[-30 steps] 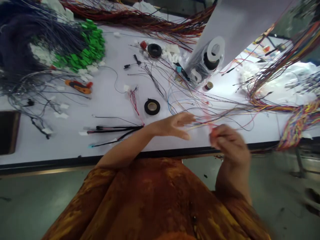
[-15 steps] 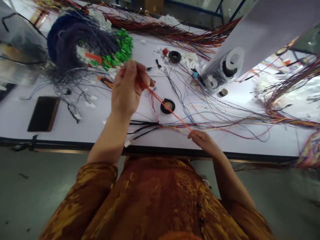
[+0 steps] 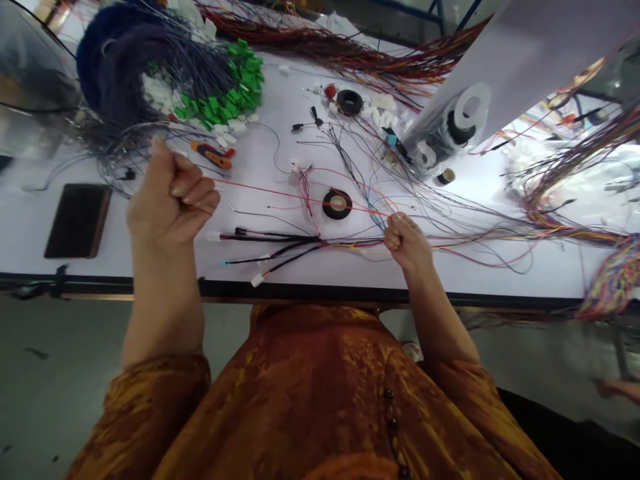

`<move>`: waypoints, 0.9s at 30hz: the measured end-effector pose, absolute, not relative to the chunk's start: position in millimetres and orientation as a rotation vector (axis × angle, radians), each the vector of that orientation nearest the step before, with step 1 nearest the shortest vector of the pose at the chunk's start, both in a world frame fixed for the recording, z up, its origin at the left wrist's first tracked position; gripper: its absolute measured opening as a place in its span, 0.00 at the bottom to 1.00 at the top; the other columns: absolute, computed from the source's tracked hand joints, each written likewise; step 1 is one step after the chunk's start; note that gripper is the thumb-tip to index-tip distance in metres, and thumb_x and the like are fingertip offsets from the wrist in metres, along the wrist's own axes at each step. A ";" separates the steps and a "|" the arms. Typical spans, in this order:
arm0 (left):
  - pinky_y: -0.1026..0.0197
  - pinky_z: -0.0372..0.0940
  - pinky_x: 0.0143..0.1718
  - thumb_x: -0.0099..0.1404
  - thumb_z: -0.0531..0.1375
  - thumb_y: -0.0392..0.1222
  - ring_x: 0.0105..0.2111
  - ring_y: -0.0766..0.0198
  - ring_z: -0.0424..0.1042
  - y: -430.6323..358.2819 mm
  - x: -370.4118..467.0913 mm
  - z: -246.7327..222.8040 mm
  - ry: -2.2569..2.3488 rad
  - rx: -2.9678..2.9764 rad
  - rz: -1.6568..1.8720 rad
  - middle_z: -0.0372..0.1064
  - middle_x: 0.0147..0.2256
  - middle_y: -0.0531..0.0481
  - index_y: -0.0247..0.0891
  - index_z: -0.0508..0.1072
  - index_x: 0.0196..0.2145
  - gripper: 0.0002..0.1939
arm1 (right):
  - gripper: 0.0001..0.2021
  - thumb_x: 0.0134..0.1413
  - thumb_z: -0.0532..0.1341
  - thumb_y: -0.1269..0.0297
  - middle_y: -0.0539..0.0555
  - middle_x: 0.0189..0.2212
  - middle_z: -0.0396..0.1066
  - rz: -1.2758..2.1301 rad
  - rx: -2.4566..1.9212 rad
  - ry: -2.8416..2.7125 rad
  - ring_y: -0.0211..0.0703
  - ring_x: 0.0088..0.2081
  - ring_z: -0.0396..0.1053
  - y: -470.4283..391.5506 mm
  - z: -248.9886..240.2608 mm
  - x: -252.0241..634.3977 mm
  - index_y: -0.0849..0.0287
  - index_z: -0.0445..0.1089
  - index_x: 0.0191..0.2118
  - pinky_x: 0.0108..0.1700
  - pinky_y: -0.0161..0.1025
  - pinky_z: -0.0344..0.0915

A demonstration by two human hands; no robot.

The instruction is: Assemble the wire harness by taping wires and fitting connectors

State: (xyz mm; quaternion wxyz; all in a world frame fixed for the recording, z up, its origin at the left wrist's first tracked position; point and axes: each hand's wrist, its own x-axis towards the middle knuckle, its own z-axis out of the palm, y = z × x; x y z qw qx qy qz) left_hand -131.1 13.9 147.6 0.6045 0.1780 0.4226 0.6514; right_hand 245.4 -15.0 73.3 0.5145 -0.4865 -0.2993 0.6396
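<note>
A thin red wire is stretched across the middle of the table between my two hands. My left hand, raised on the left, is closed on one end of it. Around the other end my right hand is closed, low over the table near its front edge. Beneath the taut wire lies a roll of black tape. A wire harness with black-sleeved branches and a white connector lies along the front, passing beneath my right hand.
Left of centre are orange-handled cutters, green connectors on blue wires and a dark phone. Bundled wires line the back. Right of centre stand a white post and bagged rolls. Another person's hand shows far right.
My left hand has moved left and the right hand slightly up and away from the edge, so the red wire is drawn out longer. The orange piece near my left hand no longer shows.
</note>
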 end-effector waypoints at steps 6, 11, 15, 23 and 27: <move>0.73 0.51 0.17 0.79 0.42 0.45 0.14 0.77 0.50 -24.3 -139.3 112.5 0.869 0.259 1.460 0.44 0.15 0.60 0.32 0.66 0.23 0.29 | 0.18 0.52 0.69 0.51 0.38 0.16 0.39 1.369 -1.162 -0.601 0.28 0.16 0.36 0.2 59.4 243.1 0.54 0.61 0.32 0.15 0.28 0.40; 0.72 0.58 0.20 0.74 0.53 0.37 0.17 0.75 0.57 -46.1 -152.6 97.3 0.910 0.398 1.501 0.53 0.17 0.58 0.31 0.70 0.27 0.17 | 0.21 0.51 0.69 0.51 0.40 0.19 0.49 1.443 -1.270 -0.725 0.27 0.17 0.45 3.2 55.7 245.4 0.56 0.57 0.28 0.18 0.29 0.43; 0.68 0.65 0.25 0.65 0.63 0.33 0.22 0.70 0.70 -47.6 -159.4 92.5 1.211 0.703 1.681 0.73 0.25 0.52 0.34 0.72 0.40 0.06 | 0.15 0.47 0.69 0.58 0.41 0.19 0.50 1.576 -1.306 -0.967 0.28 0.19 0.45 -4.8 65.4 243.6 0.56 0.61 0.30 0.21 0.30 0.43; 0.71 0.63 0.23 0.69 0.55 0.27 0.20 0.75 0.68 -33.9 -160.1 86.8 1.280 0.698 1.791 0.74 0.26 0.56 0.34 0.71 0.31 0.10 | 0.16 0.55 0.65 0.52 0.41 0.18 0.50 1.382 -1.361 -1.229 0.29 0.19 0.45 -18.7 62.2 239.1 0.55 0.61 0.29 0.22 0.32 0.42; 0.74 0.64 0.23 0.73 0.47 0.25 0.21 0.77 0.67 -33.2 -157.1 109.6 1.198 0.580 1.908 0.71 0.23 0.56 0.35 0.70 0.30 0.18 | 0.16 0.54 0.66 0.49 0.42 0.17 0.51 1.377 -1.445 -1.368 0.29 0.20 0.46 -21.7 55.1 240.8 0.58 0.68 0.29 0.22 0.32 0.42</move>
